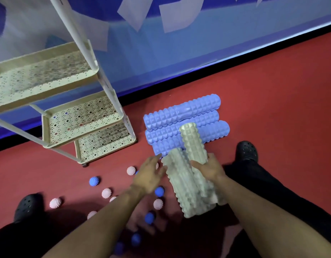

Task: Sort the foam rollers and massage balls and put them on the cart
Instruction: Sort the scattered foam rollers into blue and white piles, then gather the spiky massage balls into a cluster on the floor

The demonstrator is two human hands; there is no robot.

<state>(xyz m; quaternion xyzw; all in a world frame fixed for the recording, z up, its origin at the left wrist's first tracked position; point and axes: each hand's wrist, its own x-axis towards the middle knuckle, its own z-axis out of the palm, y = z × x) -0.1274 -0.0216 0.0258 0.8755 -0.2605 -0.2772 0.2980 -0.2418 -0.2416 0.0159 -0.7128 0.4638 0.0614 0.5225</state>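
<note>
Three blue foam rollers (181,116) lie side by side on the red floor. Two pale green rollers sit in front of them. My right hand (210,167) grips the upper green roller (192,142), which leans across the blue ones. The lower green roller (187,185) lies beside it, and my left hand (150,174) touches its left side with fingers spread. Several pink spiky balls (131,170) and blue spiky balls (94,181) are scattered on the floor to the left and under my arms. The cream three-tier cart (82,118) stands at the left with bare shelves.
A blue and white wall panel (179,43) runs along the back, close behind the cart and rollers. My black shoes are planted at the left (28,205) and right (247,150) of the pile. Open red floor (281,90) stretches to the right.
</note>
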